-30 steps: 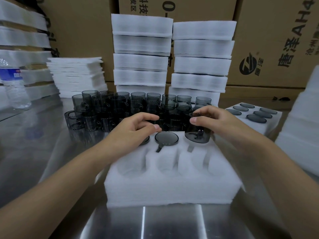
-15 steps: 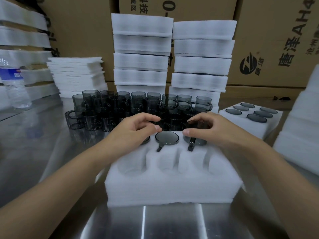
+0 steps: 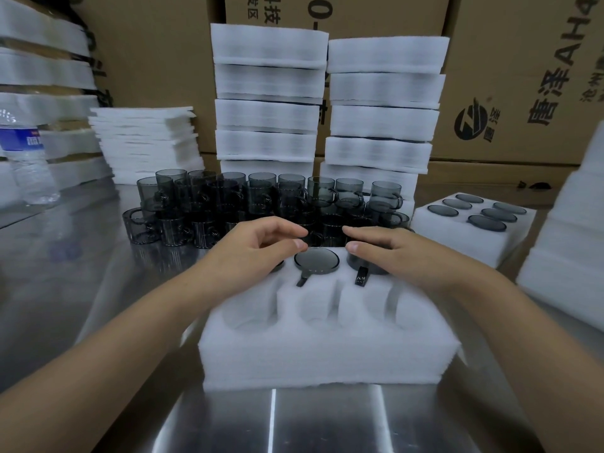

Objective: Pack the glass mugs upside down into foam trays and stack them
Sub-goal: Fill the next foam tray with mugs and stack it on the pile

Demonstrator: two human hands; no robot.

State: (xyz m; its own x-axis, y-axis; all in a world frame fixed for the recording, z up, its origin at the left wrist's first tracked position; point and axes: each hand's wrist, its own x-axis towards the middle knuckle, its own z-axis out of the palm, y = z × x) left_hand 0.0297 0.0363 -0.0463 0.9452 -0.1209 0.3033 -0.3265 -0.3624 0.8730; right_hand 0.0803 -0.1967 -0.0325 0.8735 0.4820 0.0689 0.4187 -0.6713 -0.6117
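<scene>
Right hand rests straight-fingered on inverted mug in far-right pocket of foam tray; left hand loosely curled, gripping nothing visible; glass judged rigid, slick, breakable, so grasp by the body wall.

We see two arms, both bare from the grips back to the edges of the view. The left grip and the right grip are bare hands with slim fingers and smooth backs. Just behind each grip the wrist narrows, and from there the left forearm and the right forearm broaden steadily, uncovered all the way. On the left thumb we make out a short nail, trimmed close to the tip; the right thumb shows one like it. The wide lens swells both forearms far from the grips.
</scene>
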